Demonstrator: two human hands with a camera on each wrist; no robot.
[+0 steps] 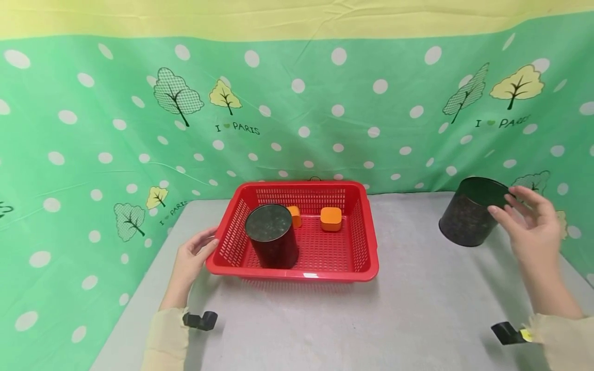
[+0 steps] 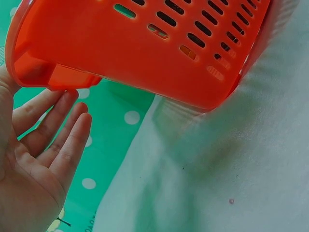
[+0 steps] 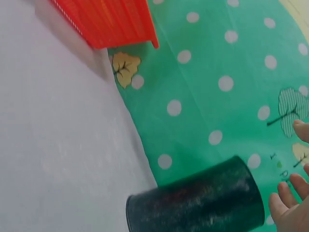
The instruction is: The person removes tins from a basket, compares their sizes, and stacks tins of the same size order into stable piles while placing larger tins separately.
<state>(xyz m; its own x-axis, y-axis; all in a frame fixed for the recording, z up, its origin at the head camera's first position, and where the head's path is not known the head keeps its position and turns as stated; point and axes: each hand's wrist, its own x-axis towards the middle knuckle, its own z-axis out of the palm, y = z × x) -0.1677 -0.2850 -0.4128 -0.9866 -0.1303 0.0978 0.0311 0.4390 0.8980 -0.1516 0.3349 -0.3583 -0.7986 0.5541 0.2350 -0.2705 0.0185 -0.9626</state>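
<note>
A red plastic basket [image 1: 306, 275] stands on the table, its slotted side [image 2: 145, 63] filling the top of the left wrist view. My left hand [image 1: 192, 255] pinches its left rim, thumb on the upper side and fingers under the edge. Inside are a black cylinder [image 1: 274, 237] with a flat top upward and two small orange rounded blocks [image 1: 331, 219], one partly hidden behind the cylinder. At the far right is a black open-topped can [image 1: 468, 216]. Beside its rim, my right hand [image 1: 533, 219] has its fingers spread; the right wrist view shows a small gap between fingertips and can [image 3: 198, 203].
The table [image 1: 403, 309] has a pale grey-white covering. A green curtain with white dots [image 1: 297, 113] hangs right behind the basket and the can. Black wrist mounts [image 1: 201, 320] stick out from both sleeves.
</note>
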